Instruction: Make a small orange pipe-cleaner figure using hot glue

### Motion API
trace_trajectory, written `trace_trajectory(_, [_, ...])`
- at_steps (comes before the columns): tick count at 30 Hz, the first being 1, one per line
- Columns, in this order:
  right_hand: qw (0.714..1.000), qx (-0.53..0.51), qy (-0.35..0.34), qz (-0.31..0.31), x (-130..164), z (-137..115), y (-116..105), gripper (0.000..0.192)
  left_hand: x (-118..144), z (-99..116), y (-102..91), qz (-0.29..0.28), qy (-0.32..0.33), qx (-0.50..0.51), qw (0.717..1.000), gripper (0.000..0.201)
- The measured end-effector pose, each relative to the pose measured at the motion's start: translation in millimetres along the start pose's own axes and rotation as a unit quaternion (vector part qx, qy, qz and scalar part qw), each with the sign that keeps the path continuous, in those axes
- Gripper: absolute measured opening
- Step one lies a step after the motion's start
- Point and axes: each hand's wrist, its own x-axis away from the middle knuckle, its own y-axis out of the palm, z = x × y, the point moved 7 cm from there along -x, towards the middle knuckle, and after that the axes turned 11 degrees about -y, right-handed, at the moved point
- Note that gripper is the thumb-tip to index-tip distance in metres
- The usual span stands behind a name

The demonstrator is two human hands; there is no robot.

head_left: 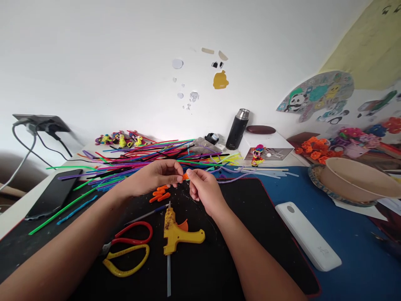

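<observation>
I have both hands up over the middle of the black mat (250, 234) on the tabletop (354, 234). My left hand (156, 177) and my right hand (203, 188) meet at a small orange piece (186, 176); the fingers of each hand are pinched narrow on it, one hand at either end, and it is held just above the mat. Just near and left of it, a few more orange pieces (159, 194) lie on the mat. Nearer to me lies a yellow glue gun (177, 234), with red and yellow scissors (128, 246) just left of it. A spread of coloured sticks (131, 165) lies at the far left, a black phone (53, 194) beside them. A white flat case (308, 236) rests to the right on the blue part, and a black flask (238, 129) stands far back by the wall.
</observation>
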Motion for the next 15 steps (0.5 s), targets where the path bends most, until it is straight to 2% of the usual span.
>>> trace_trajectory(7, [0.995, 0.083, -0.052, -0.012, 1, -8, 1, 0.044, -8, -13, 5.6, 0.001, -0.025, 0.041, 0.999, 0.037])
trace_trajectory(11, [0.999, 0.035, -0.037, -0.017, 2, -8, 4, 0.048, -9, -12, 6.1, 0.010, -0.026, 0.099, 0.995, 0.039])
trace_trajectory(15, [0.999, -0.033, -0.024, 0.003, 1, -10, 2, 0.049, -9, -15, 0.7, 0.029, -0.033, 0.204, 0.978, 0.040])
